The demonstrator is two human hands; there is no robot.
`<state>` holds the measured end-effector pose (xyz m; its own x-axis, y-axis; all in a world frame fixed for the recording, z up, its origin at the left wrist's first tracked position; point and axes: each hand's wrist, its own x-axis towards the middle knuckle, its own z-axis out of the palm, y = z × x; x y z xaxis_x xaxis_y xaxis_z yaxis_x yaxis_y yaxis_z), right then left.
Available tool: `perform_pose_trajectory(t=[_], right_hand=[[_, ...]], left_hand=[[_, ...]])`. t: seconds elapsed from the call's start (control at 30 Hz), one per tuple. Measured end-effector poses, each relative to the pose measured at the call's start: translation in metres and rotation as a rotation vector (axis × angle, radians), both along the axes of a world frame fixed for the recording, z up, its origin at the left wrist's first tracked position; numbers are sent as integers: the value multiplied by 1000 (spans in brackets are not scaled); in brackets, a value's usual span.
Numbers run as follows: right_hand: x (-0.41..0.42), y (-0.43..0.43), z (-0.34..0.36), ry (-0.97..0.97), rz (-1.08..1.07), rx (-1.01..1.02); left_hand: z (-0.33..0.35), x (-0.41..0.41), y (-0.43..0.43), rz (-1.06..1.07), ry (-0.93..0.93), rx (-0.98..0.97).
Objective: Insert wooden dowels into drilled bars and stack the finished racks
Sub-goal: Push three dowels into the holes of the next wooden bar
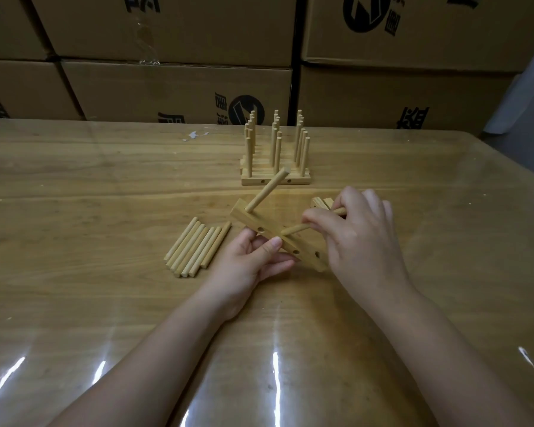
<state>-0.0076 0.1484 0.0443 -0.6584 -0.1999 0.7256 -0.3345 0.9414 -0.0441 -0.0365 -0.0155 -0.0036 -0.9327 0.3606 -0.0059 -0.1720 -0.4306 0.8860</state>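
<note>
My left hand (253,260) grips a drilled wooden bar (302,254), tilted above the table. One dowel (267,194) stands in the bar's far hole and points up and away. My right hand (361,235) pinches a second dowel (293,230) whose tip sits at the bar's middle hole. Two side holes show on the bar's near face. Several loose dowels (198,248) lie side by side left of my left hand. The stack of finished racks (275,158) stands further back, dowels upright.
More wooden bars (321,202) lie partly hidden behind my right hand. The table (105,195) is wood under a glossy clear cover. Stacked cardboard boxes (179,87) form a wall along the far edge. A scrap of white paper (195,135) lies at the back.
</note>
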Motion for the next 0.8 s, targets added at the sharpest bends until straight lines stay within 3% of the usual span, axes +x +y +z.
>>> perform_pose_trajectory(t=[0.4,0.8], right_hand=[[-10,-11,24,-123,40,163],[-3,-15,20,-157,58,46]], left_hand=[[-1,-1,-1,10,10,-12],[1,0,0,5,8,31]])
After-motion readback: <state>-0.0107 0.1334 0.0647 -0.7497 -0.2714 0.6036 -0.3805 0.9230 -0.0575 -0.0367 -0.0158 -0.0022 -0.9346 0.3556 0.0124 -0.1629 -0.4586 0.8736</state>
